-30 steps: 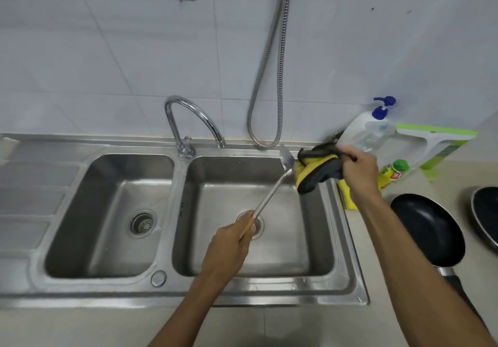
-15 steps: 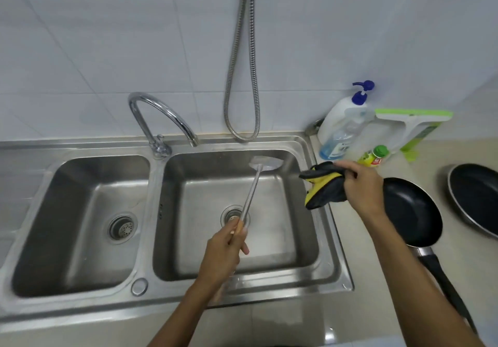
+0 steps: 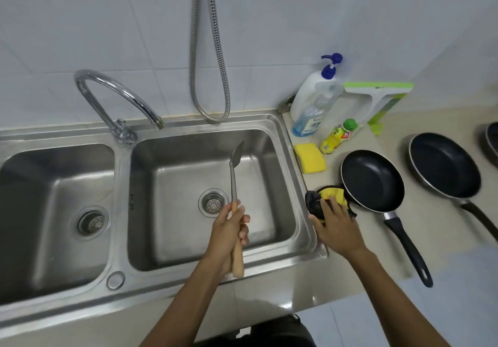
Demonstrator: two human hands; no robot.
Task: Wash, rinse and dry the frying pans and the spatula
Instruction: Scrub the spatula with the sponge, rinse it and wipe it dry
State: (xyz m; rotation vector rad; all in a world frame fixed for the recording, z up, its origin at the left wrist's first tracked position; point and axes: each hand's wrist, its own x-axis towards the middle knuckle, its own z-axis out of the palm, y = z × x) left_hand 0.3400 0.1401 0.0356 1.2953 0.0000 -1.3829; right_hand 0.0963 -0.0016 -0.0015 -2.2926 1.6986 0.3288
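Observation:
My left hand (image 3: 229, 235) grips the wooden handle of a metal spatula (image 3: 234, 177), held over the right sink basin (image 3: 272, 185) with its blade pointing away from me. My right hand (image 3: 335, 225) rests flat on a yellow and black cloth (image 3: 327, 198) lying on the counter between the sink rim and the near frying pan (image 3: 373, 181). This black pan sits empty, handle toward me. A second black frying pan (image 3: 444, 165) lies further right. The edge of a third pan (image 3: 491, 142) shows at the frame's right border.
The tap (image 3: 116, 99) arches over the divider between the two basins; the left basin (image 3: 54, 212) is empty. A metal hose (image 3: 210, 50) hangs on the wall. A soap pump bottle (image 3: 314, 99), small yellow bottle (image 3: 338, 136), yellow sponge (image 3: 310, 158) and green squeegee (image 3: 377, 96) crowd the counter corner.
My right hand has lowered the cloth from the air onto the counter beside the near pan. The spatula has turned edge-on in my left hand. My view has shifted right and down.

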